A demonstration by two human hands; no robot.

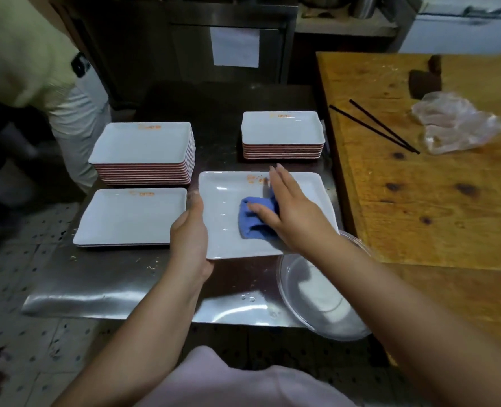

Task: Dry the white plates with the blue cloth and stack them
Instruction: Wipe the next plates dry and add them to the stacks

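Restaurant kitchen, steel counter, plate stacks

both forearms are bare from the lower edge of the frame up to the left hand and the right hand, with no sleeves, rings, watch or bracelet visible. at the bottom centre of the frame shows a pale pink garment, soft and without pattern.

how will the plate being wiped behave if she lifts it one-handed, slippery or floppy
Likely stiff: the plate keeps its flat shape though the left hand grips only one edge. Probably a bit slippery, as droplets still dot its surface beside the blue cloth. Its wide, shallow form may tilt under a one-edge hold.
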